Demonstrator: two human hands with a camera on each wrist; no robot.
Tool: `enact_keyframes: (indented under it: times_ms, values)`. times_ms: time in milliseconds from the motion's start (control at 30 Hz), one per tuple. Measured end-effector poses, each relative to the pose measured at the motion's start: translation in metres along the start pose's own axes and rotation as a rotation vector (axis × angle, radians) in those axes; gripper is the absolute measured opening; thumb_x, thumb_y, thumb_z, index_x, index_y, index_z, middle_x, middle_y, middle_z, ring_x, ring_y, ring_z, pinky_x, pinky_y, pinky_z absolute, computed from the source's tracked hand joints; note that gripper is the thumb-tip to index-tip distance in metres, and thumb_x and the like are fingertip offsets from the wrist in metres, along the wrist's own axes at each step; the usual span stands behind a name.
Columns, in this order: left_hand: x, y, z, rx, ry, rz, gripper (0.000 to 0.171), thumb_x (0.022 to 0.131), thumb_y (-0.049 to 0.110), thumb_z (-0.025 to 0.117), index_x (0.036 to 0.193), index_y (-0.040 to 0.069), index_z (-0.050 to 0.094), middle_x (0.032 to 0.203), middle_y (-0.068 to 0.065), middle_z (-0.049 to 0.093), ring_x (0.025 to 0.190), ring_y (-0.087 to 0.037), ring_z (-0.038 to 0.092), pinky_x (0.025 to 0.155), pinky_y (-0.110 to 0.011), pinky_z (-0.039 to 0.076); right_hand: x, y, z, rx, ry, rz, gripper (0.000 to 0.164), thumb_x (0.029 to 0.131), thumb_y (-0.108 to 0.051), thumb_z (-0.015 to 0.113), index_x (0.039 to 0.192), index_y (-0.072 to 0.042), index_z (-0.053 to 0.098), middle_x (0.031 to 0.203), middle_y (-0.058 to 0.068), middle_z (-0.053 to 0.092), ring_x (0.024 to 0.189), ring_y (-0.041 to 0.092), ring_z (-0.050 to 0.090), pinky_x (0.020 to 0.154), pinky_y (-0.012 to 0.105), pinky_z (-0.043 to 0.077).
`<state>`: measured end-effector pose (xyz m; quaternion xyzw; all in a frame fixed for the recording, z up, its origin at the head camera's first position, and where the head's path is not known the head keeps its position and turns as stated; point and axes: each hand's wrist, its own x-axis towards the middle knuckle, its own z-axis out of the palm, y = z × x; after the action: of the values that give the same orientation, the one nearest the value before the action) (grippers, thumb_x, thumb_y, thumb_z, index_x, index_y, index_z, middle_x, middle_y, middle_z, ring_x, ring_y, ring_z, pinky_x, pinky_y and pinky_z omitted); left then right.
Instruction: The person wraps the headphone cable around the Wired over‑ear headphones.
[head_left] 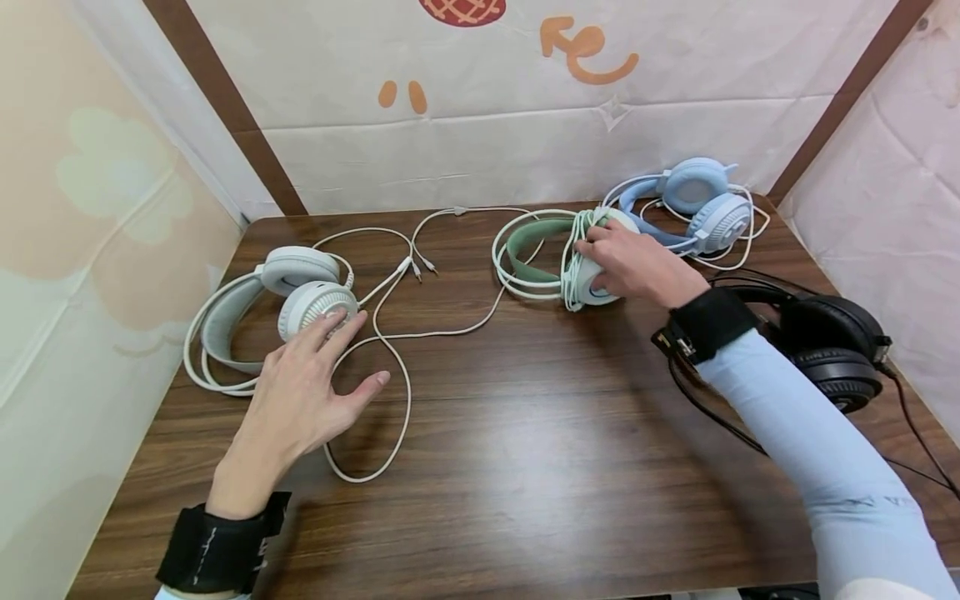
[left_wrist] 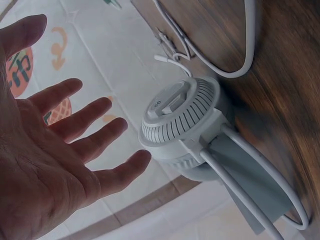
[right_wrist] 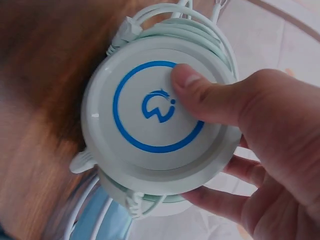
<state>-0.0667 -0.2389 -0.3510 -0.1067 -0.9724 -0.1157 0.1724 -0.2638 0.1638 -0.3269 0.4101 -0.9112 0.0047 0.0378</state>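
My right hand [head_left: 637,262] grips the green-and-white headphones [head_left: 542,227], whose pale green cord is wound around the ear cups. In the right wrist view, its thumb presses the outer face of a white ear cup [right_wrist: 145,170] with a blue ring, and the other fingers curl behind. My left hand [head_left: 300,400] is spread, palm down, beside the white headphones [head_left: 311,304] with a grey inner headband. In the left wrist view, those fingers are apart from the ribbed white ear cup [left_wrist: 180,117], with nothing held.
Light blue headphones [head_left: 693,187] lie at the back right, against the green pair. Black headphones [head_left: 832,321] with a black cable sit at the right edge, partly under my right forearm. A loose white cable [head_left: 405,408] loops across the wooden table [head_left: 510,500]. Printed cloth walls stand around it.
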Motion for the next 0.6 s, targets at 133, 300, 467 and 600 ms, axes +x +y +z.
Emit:
enact_keyframes:
  times_ms: [133, 300, 467, 600]
  values:
    - [-0.003, 0.002, 0.002, -0.002, -0.044, -0.023, 0.075, 0.086, 0.051, 0.072, 0.150, 0.020, 0.051, 0.151, -0.018, 0.052, 0.136, -0.042, 0.051, 0.092, -0.071, 0.044, 0.025, 0.008, 0.005, -0.014, 0.028, 0.005, 0.046, 0.079, -0.008, 0.081, 0.122, 0.000, 0.066, 0.111, 0.022, 0.065, 0.101, 0.044, 0.055, 0.087, 0.050, 0.048]
    - [-0.005, 0.004, 0.008, -0.004, -0.036, 0.006, 0.075, 0.085, 0.050, 0.072, 0.150, 0.021, 0.051, 0.150, -0.018, 0.054, 0.135, -0.040, 0.053, 0.092, -0.068, 0.046, 0.042, 0.014, 0.014, -0.012, 0.017, 0.041, 0.062, 0.088, -0.018, 0.076, 0.142, 0.003, 0.054, 0.125, 0.028, 0.061, 0.118, 0.048, 0.053, 0.103, 0.054, 0.045]
    - [-0.004, 0.005, 0.009, 0.000, -0.037, 0.014, 0.075, 0.085, 0.050, 0.072, 0.151, 0.022, 0.051, 0.150, -0.018, 0.054, 0.135, -0.039, 0.054, 0.090, -0.066, 0.046, 0.042, 0.015, 0.015, 0.034, 0.004, 0.108, 0.078, 0.094, -0.025, 0.071, 0.158, -0.002, 0.032, 0.133, 0.033, 0.052, 0.125, 0.049, 0.047, 0.108, 0.057, 0.042]
    - [-0.003, 0.005, 0.006, 0.000, -0.037, 0.019, 0.075, 0.085, 0.050, 0.072, 0.150, 0.021, 0.051, 0.150, -0.018, 0.054, 0.135, -0.039, 0.053, 0.094, -0.064, 0.046, 0.025, 0.011, 0.007, 0.100, 0.060, 0.132, 0.086, 0.095, -0.025, 0.071, 0.163, -0.010, 0.022, 0.137, 0.032, 0.052, 0.127, 0.050, 0.047, 0.110, 0.059, 0.041]
